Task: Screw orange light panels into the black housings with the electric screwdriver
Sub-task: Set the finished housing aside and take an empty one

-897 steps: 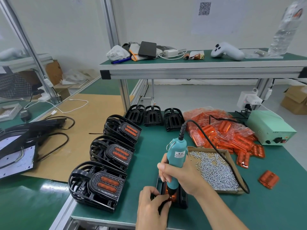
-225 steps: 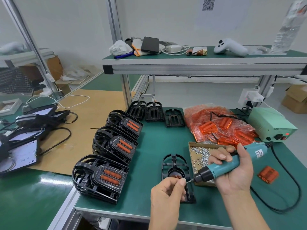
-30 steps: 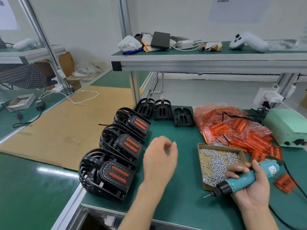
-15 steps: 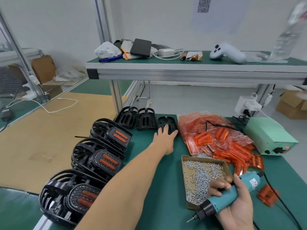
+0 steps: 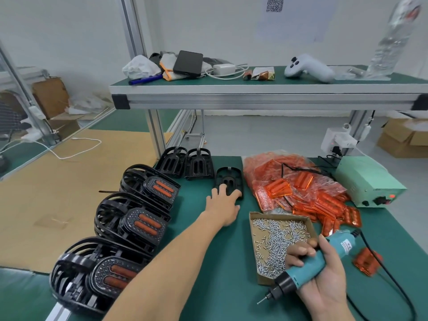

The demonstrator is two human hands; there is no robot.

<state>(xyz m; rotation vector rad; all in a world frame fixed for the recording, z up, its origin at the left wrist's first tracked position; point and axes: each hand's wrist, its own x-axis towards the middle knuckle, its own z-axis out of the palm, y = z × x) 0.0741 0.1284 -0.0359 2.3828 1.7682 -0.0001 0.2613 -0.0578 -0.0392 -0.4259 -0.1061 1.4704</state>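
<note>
My left hand [image 5: 223, 208] reaches across the green mat and holds the near end of an empty black housing [image 5: 229, 176], fingers over it and thumb at its near edge. Low on the right, my right hand [image 5: 324, 281] grips the teal electric screwdriver [image 5: 319, 262], whose bit points down-left over the mat. A bag of orange light panels [image 5: 298, 188] lies right of the housing. One loose orange panel [image 5: 368, 264] lies by my right wrist. An open cardboard box [image 5: 278, 213] of screws sits between my hands.
Three stacks of finished housings [image 5: 139, 224] with orange panels line the mat's left edge. Two more empty housings [image 5: 186, 162] stand at the back. The screwdriver's green power box [image 5: 368, 181] is at the right. A shelf [image 5: 254, 91] overhangs the back.
My left hand reached forward from mid-table to the empty housing, took hold of it and slid it slightly toward me. The right hand keeps the screwdriver low on the right.
</note>
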